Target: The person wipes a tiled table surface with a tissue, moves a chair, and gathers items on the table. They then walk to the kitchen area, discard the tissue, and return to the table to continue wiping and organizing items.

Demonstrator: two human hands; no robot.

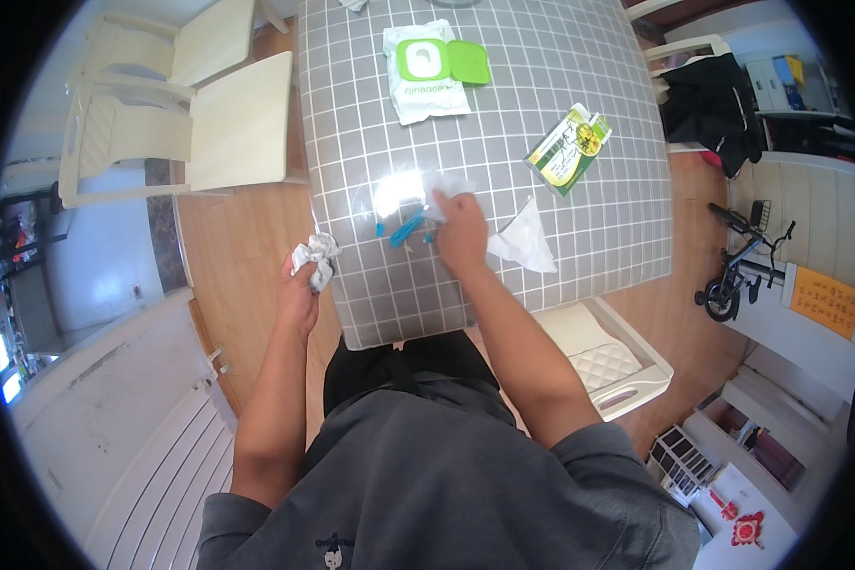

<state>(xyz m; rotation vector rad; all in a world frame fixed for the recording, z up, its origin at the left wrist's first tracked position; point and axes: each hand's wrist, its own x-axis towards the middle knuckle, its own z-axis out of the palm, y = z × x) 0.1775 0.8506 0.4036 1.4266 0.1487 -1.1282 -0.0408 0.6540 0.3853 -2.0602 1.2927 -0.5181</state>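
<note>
My left hand (300, 290) grips a crumpled white tissue or wipe (318, 258) at the left edge of the tiled-pattern table (385, 306). Over the tabletop, my right hand (462, 231) pinches a thin whitish sheet (447, 187), blurred and partly see-through; its material is unclear. Just left of that hand lies a slim blue plastic piece (406, 228), its kind unclear. Small blue bits, one a blue scrap (380, 229), lie around it. To the right of my right wrist, a white triangular paper or wipe (527, 241) rests on the table.
A wipes pack (427, 100) with its green lid (469, 63) raised lies farther back. Right of it is a green-and-white carton (568, 148) bearing writing. Cream chairs (239, 121) stand left, another chair (605, 356) at the near right. Dark clothing (709, 107) hangs over a chair at far right.
</note>
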